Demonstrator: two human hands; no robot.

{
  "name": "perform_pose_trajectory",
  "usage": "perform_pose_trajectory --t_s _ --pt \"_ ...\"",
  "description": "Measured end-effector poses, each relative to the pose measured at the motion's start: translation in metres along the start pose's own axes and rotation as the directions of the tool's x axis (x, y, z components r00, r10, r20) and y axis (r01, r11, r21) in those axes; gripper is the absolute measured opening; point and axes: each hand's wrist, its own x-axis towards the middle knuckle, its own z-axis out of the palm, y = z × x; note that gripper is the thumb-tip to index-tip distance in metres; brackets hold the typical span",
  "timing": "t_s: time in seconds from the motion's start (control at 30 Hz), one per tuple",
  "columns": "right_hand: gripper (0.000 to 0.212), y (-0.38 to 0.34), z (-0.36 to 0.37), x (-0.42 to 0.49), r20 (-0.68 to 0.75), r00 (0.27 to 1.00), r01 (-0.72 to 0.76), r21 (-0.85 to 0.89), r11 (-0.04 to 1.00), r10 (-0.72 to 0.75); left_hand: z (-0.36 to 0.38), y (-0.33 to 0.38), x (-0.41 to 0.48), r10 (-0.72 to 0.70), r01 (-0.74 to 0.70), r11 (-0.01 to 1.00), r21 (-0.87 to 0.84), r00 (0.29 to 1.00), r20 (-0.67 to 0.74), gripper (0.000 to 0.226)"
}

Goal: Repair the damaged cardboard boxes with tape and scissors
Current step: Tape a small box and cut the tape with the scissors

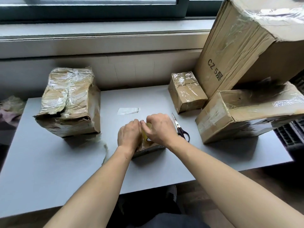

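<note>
Both hands are working a tape roll over a small box at table centre.

Head view: the left hand is curling over the small box, its fingers meeting the yellowish tape roll, which the right hand is gripping with bent fingers. Scissors are lying closed just beside the right wrist, at 3 o'clock. A crumpled taped box is standing at 10 o'clock, a smaller taped box at 1 o'clock, with two larger boxes stacked at 2 o'clock on the grey table. A loose tape strip is lying at 12 o'clock.
</note>
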Motion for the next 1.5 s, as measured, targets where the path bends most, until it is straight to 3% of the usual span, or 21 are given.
perform_pose_trajectory --t_s 0.1,0.2,0.37,0.47,0.53,0.63,0.7,0.83,1.0,1.13,1.37,1.5 --pt "0.052 0.004 0.005 -0.002 -0.024 0.993 -0.111 0.225 0.968 0.119 0.003 -0.004 0.001 -0.005 0.001 0.993 0.118 0.999 0.034 0.037" --pt "0.052 0.021 0.006 -0.007 0.077 0.943 -0.314 0.533 0.786 0.324 0.005 -0.003 0.003 -0.026 0.02 0.986 0.167 0.999 0.031 0.057" --pt "0.069 0.039 0.004 -0.013 0.236 0.875 -0.476 0.581 0.66 0.423 0.01 -0.006 0.007 -0.001 -0.003 0.989 0.151 1.0 0.027 0.063" --pt "0.074 0.034 -0.001 -0.018 0.375 0.847 -0.531 0.632 0.564 0.378 0.007 -0.013 0.004 0.034 -0.038 0.99 0.135 0.999 0.03 0.061" --pt "0.073 0.03 0.002 -0.02 0.379 0.864 -0.503 0.609 0.613 0.333 0.002 -0.022 -0.003 0.058 -0.062 0.989 0.131 0.998 0.034 0.058" --pt "0.047 0.016 0.007 -0.019 0.256 0.93 -0.365 0.543 0.756 0.266 -0.003 -0.033 -0.012 0.086 -0.092 0.985 0.147 0.995 0.047 0.052" --pt "0.051 0.005 0.008 -0.017 0.245 0.945 -0.321 0.568 0.758 0.217 -0.004 -0.033 -0.015 0.077 -0.082 0.987 0.137 0.996 0.044 0.054" --pt "0.061 -0.005 0.002 -0.01 0.316 0.916 -0.393 0.577 0.716 0.248 -0.001 -0.031 -0.014 0.067 -0.071 0.988 0.135 0.997 0.033 0.059" --pt "0.054 0.0 -0.029 0.003 0.309 0.937 -0.244 0.242 0.939 0.164 0.001 -0.032 -0.014 0.029 -0.026 0.994 0.107 0.999 -0.023 0.059" --pt "0.054 0.017 -0.046 0.003 0.274 0.948 -0.169 0.012 0.985 0.16 0.0 -0.033 -0.013 0.05 -0.046 0.995 0.091 0.998 -0.04 0.059" --pt "0.054 0.031 -0.044 -0.004 0.232 0.958 -0.214 0.193 0.958 0.168 -0.008 -0.014 -0.005 0.113 -0.11 0.993 0.033 0.986 -0.121 0.04" --pt "0.054 0.034 -0.041 -0.006 0.224 0.957 -0.233 0.222 0.947 0.183 -0.007 0.022 -0.004 0.122 -0.133 0.987 -0.085 0.985 -0.121 0.042"
